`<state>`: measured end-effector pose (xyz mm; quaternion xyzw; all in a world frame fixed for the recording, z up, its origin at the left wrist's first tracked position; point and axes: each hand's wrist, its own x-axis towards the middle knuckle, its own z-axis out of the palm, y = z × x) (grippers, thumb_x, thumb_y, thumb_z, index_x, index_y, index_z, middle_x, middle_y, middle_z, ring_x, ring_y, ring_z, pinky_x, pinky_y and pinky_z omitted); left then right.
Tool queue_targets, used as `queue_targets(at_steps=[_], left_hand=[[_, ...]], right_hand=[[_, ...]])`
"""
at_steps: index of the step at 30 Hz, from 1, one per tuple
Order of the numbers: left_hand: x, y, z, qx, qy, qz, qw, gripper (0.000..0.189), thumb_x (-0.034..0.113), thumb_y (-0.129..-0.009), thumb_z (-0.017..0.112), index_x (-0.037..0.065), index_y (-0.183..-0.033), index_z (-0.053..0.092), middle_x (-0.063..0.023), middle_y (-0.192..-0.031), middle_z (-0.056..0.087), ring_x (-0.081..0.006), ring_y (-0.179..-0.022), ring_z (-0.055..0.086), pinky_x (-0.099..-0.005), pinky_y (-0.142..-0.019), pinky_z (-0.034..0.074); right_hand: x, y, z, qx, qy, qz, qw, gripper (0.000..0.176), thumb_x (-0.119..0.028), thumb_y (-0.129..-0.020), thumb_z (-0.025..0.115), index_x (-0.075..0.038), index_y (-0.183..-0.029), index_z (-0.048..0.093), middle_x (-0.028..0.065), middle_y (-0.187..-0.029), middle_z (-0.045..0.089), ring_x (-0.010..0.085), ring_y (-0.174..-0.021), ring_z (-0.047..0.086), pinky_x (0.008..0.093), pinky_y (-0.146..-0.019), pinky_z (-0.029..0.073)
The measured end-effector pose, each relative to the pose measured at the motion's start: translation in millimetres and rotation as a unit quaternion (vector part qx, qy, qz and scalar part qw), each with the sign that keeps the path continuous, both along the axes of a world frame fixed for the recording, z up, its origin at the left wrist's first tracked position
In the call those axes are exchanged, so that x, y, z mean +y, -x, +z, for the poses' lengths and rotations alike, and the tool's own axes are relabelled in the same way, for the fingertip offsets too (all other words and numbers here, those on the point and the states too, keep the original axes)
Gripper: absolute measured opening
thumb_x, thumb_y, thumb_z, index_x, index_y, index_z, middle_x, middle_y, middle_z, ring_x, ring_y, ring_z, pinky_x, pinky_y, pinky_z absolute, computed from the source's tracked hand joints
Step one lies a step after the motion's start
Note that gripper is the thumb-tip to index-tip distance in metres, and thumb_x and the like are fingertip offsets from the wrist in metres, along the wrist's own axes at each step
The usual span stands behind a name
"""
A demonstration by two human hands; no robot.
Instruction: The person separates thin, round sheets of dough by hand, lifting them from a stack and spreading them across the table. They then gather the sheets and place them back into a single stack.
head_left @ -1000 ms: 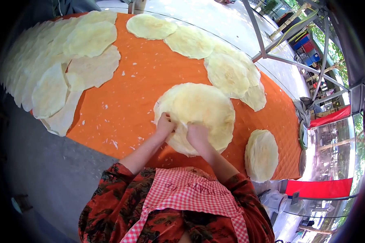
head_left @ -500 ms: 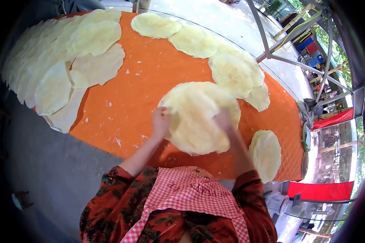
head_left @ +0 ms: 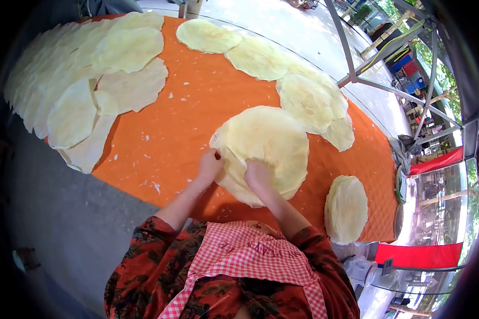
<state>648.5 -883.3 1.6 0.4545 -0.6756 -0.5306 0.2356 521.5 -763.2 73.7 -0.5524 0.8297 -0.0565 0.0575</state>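
Note:
A stack of large, thin, pale flatbreads (head_left: 274,138) lies on the orange cloth in front of me. At the stack's left edge, my left hand (head_left: 211,167) is closed, thumb and fingers pinched on the rim of a flatbread. My right hand (head_left: 258,174) rests on the stack's left-centre, its fingers curled down onto the top sheet, which bunches slightly there. Those fingertips are partly hidden by the hand itself. To the right stands a smaller pile of flatbreads (head_left: 347,208), apart from both hands.
Overlapping flatbreads cover the left end of the orange cloth (head_left: 165,127). Others (head_left: 255,56) run in a row along the far edge, ending in a cluster (head_left: 306,101) at the right. White crumbs dot the cloth. Metal frame poles (head_left: 348,48) rise beyond the right corner.
My right hand has moved left across the stack, from its right side to near my left hand. The top sheet lies flatter now. My left hand stays at the left edge.

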Motion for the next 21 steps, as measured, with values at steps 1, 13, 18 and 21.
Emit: queue_targets(at_steps=[1,13,18,21], left_hand=[[1,-1,0,-0.001,0.004,-0.001,1.000,0.017,0.012,-0.073,0.067,0.000,-0.085,0.062,-0.0167,-0.081,0.067,-0.0280,-0.077,0.066,-0.0382,-0.070,0.052],[3,0,49,0.282,-0.480,0.019,0.830,0.020,0.009,-0.085,0.058,0.000,-0.102,0.054,-0.0154,-0.094,0.061,-0.0248,-0.082,0.065,-0.0360,-0.065,0.056],[21,-6,17,0.103,-0.182,-0.050,0.977,0.035,0.013,-0.084,0.061,-0.001,-0.115,0.054,-0.0149,-0.104,0.059,-0.0248,-0.090,0.062,-0.0334,-0.076,0.054],[34,-7,-12,0.040,-0.019,-0.082,0.996,0.045,0.013,-0.082,0.064,-0.003,-0.122,0.052,-0.0145,-0.107,0.058,-0.0259,-0.088,0.061,-0.0331,-0.076,0.053]], right_hand=[[-2,1,2,-0.005,0.009,-0.011,1.000,0.014,-0.006,-0.076,0.054,-0.005,-0.085,0.065,0.0165,-0.082,0.066,0.0355,-0.078,0.065,0.0465,-0.069,0.050],[10,-19,15,0.000,0.049,-0.001,0.999,0.021,-0.017,-0.080,0.060,-0.002,-0.094,0.066,0.0189,-0.088,0.066,0.0352,-0.086,0.065,0.0440,-0.077,0.051],[-15,88,43,-0.061,-0.028,-0.085,0.994,0.026,-0.014,-0.073,0.063,-0.001,-0.095,0.069,0.0222,-0.084,0.067,0.0353,-0.080,0.067,0.0439,-0.071,0.052],[-16,111,160,-0.097,0.078,-0.090,0.988,0.022,-0.015,-0.072,0.060,-0.003,-0.089,0.068,0.0218,-0.078,0.066,0.0342,-0.076,0.067,0.0442,-0.068,0.051]])
